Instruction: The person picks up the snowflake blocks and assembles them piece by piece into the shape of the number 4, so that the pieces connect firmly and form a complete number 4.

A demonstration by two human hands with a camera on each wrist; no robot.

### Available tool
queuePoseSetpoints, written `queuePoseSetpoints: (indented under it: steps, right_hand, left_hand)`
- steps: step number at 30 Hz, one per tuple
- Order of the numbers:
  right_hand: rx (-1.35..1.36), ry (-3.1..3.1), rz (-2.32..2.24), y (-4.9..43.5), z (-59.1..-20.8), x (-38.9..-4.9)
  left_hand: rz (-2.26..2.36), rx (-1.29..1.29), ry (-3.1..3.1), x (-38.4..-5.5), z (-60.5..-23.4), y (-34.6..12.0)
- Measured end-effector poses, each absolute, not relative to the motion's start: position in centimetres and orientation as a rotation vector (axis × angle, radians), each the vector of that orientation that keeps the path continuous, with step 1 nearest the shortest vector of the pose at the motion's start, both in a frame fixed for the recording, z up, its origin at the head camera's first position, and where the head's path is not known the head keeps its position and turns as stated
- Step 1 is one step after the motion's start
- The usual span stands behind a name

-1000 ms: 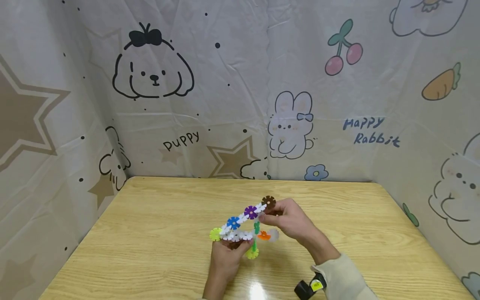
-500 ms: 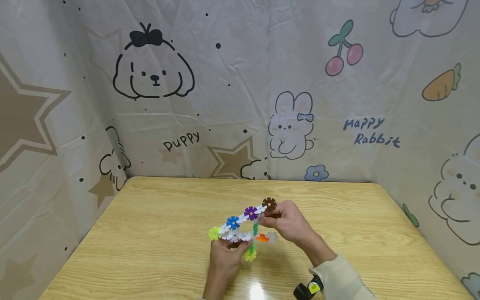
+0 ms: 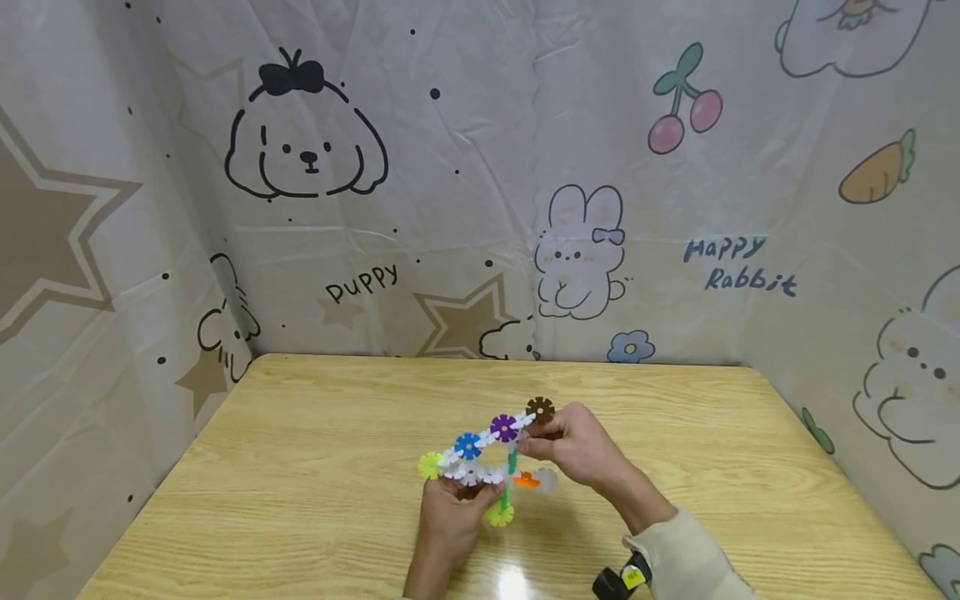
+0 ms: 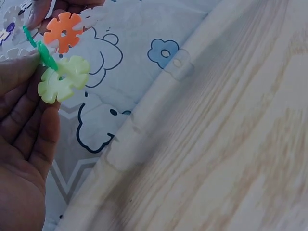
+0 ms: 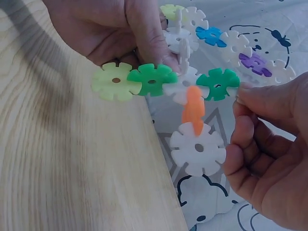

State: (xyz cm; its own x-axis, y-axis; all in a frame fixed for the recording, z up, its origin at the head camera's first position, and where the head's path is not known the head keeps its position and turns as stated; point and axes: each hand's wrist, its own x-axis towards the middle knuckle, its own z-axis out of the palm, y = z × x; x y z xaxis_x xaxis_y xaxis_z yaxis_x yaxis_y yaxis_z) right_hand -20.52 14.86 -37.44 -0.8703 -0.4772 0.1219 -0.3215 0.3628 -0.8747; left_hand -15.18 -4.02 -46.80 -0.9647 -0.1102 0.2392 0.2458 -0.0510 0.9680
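Both hands hold one structure of slotted plastic snowflake discs over the table. My left hand (image 3: 448, 521) pinches its white lower row (image 3: 471, 475) from below, near a yellow-green disc (image 3: 430, 465). At the other end, the thumb and finger of my right hand (image 3: 581, 442) pinch it beside a green disc (image 5: 217, 84). The upper row carries a blue disc (image 3: 468, 446), a purple disc (image 3: 504, 427) and a brown disc (image 3: 540, 410) between white ones. An orange disc (image 5: 193, 110) and a white disc (image 5: 198, 149) stick out; another yellow-green disc (image 5: 115, 81) ends the green branch.
The wood-grain table (image 3: 315, 450) lies beneath the hands. A printed cloth (image 3: 465, 208) hangs behind it and at both sides. A black wrist-worn device (image 3: 621, 577) sits by the right sleeve (image 3: 686, 557).
The right hand and the brown disc end have shifted very slightly down and to the right. The lower yellow-green disc hangs a little lower. Both holds stay the same.
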Motion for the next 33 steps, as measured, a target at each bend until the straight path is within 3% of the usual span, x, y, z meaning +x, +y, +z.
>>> queuePoseSetpoints:
  steps: [33]
  right_hand:
    - [-0.672, 2.285, -1.593, 16.2, -41.4, -19.3]
  left_hand:
    - [-2.119, -0.223, -1.918, -15.1, -46.1, -3.7]
